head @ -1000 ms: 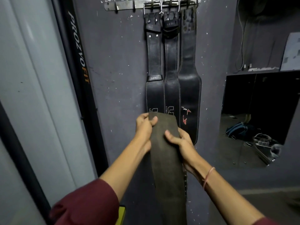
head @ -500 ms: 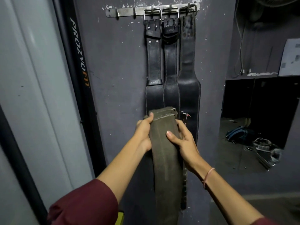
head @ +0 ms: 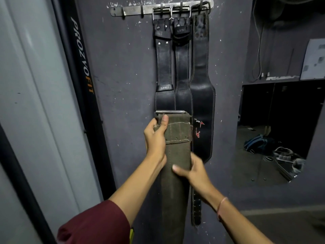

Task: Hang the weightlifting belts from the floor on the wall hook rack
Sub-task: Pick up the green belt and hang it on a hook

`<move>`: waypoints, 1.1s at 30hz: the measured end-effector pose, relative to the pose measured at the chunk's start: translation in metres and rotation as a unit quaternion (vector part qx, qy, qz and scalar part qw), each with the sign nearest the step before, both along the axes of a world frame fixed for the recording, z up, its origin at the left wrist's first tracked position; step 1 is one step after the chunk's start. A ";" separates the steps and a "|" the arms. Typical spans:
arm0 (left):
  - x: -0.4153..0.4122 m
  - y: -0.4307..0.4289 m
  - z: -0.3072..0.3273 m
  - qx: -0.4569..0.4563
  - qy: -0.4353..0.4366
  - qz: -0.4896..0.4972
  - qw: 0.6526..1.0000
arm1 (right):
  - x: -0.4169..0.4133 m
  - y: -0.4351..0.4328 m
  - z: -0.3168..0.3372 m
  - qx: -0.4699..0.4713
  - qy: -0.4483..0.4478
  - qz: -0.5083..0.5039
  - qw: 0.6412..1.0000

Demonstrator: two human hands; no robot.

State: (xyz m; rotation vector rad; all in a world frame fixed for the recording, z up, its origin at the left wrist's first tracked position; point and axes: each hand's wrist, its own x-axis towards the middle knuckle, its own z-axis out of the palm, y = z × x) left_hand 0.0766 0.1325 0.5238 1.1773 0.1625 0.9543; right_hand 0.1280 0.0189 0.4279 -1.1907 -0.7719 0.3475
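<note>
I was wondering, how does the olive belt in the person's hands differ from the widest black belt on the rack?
The olive belt looks matte and fabric-like; the widest black belt looks like glossy leather. The olive belt is held by the left hand and right hand, off the hook rack; the black belt hangs from it. The black belt bears a red logo; the olive shows none. Both hang vertically.

"PROZVOFIT" on black upright [head: 82, 57]
</note>
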 end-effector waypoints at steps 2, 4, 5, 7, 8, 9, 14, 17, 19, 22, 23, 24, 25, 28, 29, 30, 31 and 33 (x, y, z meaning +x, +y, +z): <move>0.000 0.002 -0.002 0.005 0.000 0.012 1.000 | -0.004 -0.006 -0.040 -0.067 0.028 0.017 0.997; -0.001 0.004 -0.002 -0.011 0.007 0.006 1.000 | -0.005 -0.011 -0.059 -0.110 0.040 0.003 0.993; -0.001 0.004 -0.001 -0.026 0.011 0.002 1.000 | -0.005 -0.010 -0.054 -0.105 0.036 -0.006 0.994; -0.001 0.004 -0.002 -0.050 0.006 0.000 0.999 | -0.003 -0.004 -0.019 -0.037 0.033 -0.009 0.999; -0.001 0.002 -0.003 -0.052 0.002 0.004 0.999 | -0.003 -0.001 0.007 0.008 0.033 -0.008 0.999; -0.001 -0.001 -0.004 -0.047 0.002 0.009 0.999 | -0.002 0.001 0.033 0.040 0.024 -0.016 0.999; -0.003 -0.014 -0.005 0.057 0.004 0.045 0.997 | 0.008 0.010 0.093 0.021 -0.065 -0.122 0.990; -0.003 -0.016 -0.004 0.156 0.014 0.076 0.985 | 0.008 0.013 0.091 0.083 -0.072 -0.146 0.983; -0.003 -0.014 -0.002 0.198 0.007 0.098 0.975 | 0.008 0.014 0.092 0.109 -0.082 -0.153 0.979; -0.001 -0.013 0.004 0.237 -0.009 0.138 0.962 | 0.008 0.019 0.098 0.126 -0.102 -0.161 0.974; -0.002 -0.014 0.008 0.245 -0.015 0.147 0.958 | 0.008 0.021 0.101 0.130 -0.106 -0.172 0.971; -0.001 -0.015 0.011 0.250 -0.020 0.153 0.956 | 0.010 0.023 0.104 0.135 -0.106 -0.185 0.968; -0.001 -0.016 0.013 0.249 -0.024 0.155 0.956 | 0.012 0.024 0.107 0.136 -0.105 -0.195 0.966; 0.002 -0.013 0.019 0.225 -0.036 0.171 0.958 | 0.017 0.028 0.112 0.122 -0.102 -0.177 0.971; 0.005 -0.010 0.019 0.216 -0.039 0.179 0.959 | 0.018 0.028 0.113 0.117 -0.105 -0.169 0.973; 0.008 -0.008 0.019 0.210 -0.038 0.186 0.959 | 0.020 0.029 0.113 0.112 -0.111 -0.166 0.974; 0.010 -0.006 0.020 0.205 -0.033 0.192 0.959 | 0.021 0.028 0.114 0.107 -0.117 -0.164 0.974; 0.013 -0.007 0.022 0.203 -0.025 0.208 0.957 | 0.023 0.027 0.116 0.099 -0.121 -0.165 0.974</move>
